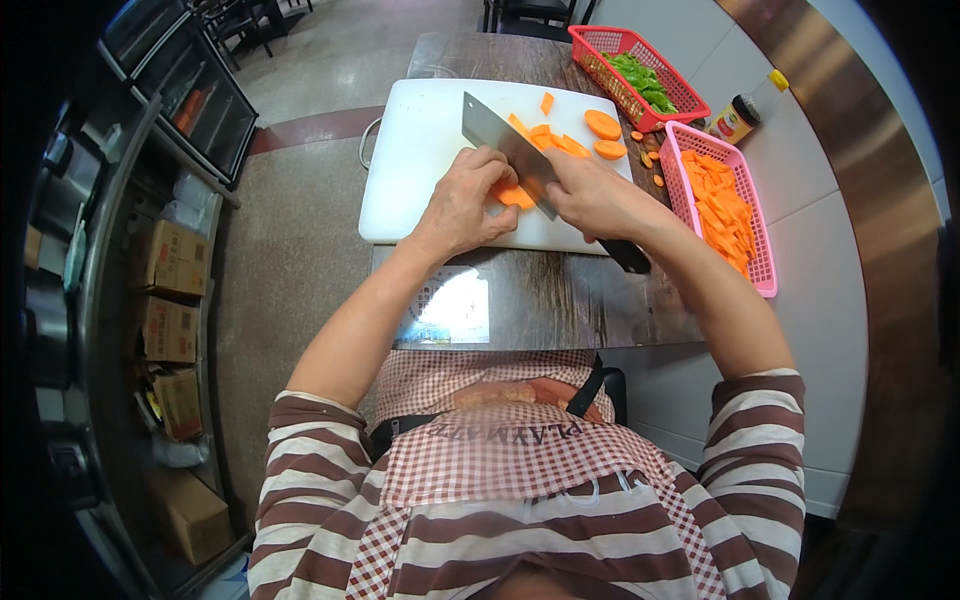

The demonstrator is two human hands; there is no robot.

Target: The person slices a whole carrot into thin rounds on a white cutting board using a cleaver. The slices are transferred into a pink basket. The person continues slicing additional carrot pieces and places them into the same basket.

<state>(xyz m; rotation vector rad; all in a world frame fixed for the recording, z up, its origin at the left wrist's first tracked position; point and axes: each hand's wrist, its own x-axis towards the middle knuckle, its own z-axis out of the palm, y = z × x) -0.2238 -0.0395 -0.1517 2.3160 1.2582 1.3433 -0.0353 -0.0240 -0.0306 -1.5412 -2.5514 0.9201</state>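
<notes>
My right hand grips a broad cleaver near the heel of its blade, with the black handle projecting below my palm. The blade stands on edge over the white cutting board, beside an orange carrot piece. My left hand holds that piece down, its fingertips bent close to the blade. Beyond the blade lie cut carrot pieces, partly hidden by it. Two thick oval carrot slices rest near the board's right edge, and one small piece lies apart towards the far side.
A pink basket of carrot strips and a red basket of cut green vegetables stand at the right. Small carrot ends lie beside the board. A yellow-capped bottle stands by the wall. Shelves with cardboard boxes line the left.
</notes>
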